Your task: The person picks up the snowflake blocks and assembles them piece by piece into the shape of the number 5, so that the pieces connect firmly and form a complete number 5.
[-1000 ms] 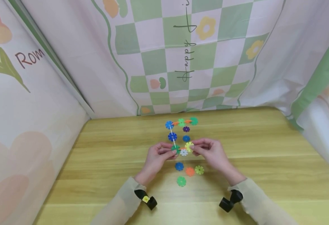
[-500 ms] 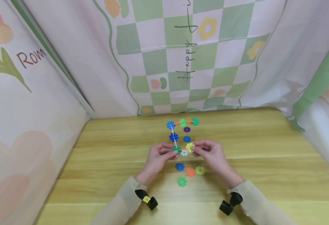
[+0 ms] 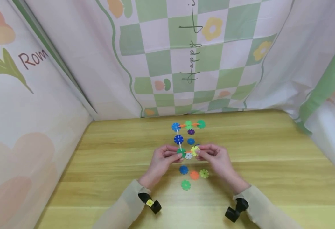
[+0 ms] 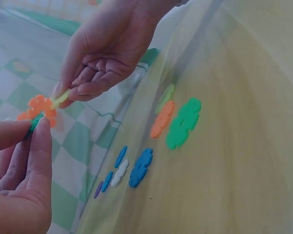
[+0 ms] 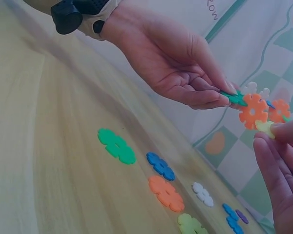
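Note:
My left hand (image 3: 163, 160) pinches a green snowflake disc (image 3: 181, 152) between thumb and fingers. My right hand (image 3: 217, 159) pinches a yellow snowflake disc (image 3: 195, 150) the same way. An orange disc (image 5: 253, 105) stands edge-on between these two, slotted into both. From the green disc a raised chain runs away from me, through thin white discs set edge-on, a dark blue disc (image 3: 178, 139) and a blue disc (image 3: 176, 127). There it turns right, through orange links, to a light green disc (image 3: 188, 125) and a green end disc (image 3: 201, 124).
Loose discs lie on the wooden table (image 3: 113, 197): blue (image 3: 183, 170), orange (image 3: 194, 175), yellow-green (image 3: 204, 173) and light green (image 3: 185, 184) near me. White (image 3: 188, 156), blue (image 3: 191, 141) and purple (image 3: 191, 132) ones lie beyond. A checked curtain (image 3: 156, 63) hangs behind.
The chain's far end has swung slightly right, and part of a dark blue disc now shows beside the right fingers. Both hands keep their grips; the head view has shifted a little.

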### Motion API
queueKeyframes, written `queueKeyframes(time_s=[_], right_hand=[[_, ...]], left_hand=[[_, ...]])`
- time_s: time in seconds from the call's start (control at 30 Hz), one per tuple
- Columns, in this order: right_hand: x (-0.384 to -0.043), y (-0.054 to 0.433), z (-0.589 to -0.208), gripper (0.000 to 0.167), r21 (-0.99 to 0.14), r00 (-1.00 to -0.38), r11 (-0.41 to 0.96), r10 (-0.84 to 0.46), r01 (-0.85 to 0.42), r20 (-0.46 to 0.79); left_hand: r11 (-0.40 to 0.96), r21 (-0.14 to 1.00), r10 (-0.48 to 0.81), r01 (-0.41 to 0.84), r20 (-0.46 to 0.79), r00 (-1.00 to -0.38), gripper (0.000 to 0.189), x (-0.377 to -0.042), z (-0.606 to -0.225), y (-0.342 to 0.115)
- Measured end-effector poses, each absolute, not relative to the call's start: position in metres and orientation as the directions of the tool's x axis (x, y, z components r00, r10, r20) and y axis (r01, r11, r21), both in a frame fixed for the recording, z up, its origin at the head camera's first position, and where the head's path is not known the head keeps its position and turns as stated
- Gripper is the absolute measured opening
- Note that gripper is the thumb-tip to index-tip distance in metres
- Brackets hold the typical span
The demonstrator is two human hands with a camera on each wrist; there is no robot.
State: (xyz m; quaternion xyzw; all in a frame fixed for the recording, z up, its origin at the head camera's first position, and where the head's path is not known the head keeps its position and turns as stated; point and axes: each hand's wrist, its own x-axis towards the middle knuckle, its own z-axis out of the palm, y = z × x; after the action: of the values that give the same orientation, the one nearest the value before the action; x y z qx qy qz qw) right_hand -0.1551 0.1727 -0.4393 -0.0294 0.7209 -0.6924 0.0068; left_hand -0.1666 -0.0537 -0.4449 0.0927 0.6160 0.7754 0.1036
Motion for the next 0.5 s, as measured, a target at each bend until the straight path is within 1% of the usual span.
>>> queueKeyframes(time_s=[0.2,0.5], right_hand=[[-0.1539,0.1719,-0.4419,0.023,-0.999,-0.998,-0.008,-0.053,-0.045,0.045],[-0.1514,0.1709,-0.4440,0.024,-0.999,-0.998,-0.031,-0.041,-0.042,0.043]], left_hand=[[-0.204,0.978,0.276,-0.043,0.015,-0.961,0.020,-0.1670,-0.4442,-0.0547],[-0.184,0.982,0.283,-0.042,0.012,-0.959,0.019,-0.1678,-0.4445,-0.0540]])
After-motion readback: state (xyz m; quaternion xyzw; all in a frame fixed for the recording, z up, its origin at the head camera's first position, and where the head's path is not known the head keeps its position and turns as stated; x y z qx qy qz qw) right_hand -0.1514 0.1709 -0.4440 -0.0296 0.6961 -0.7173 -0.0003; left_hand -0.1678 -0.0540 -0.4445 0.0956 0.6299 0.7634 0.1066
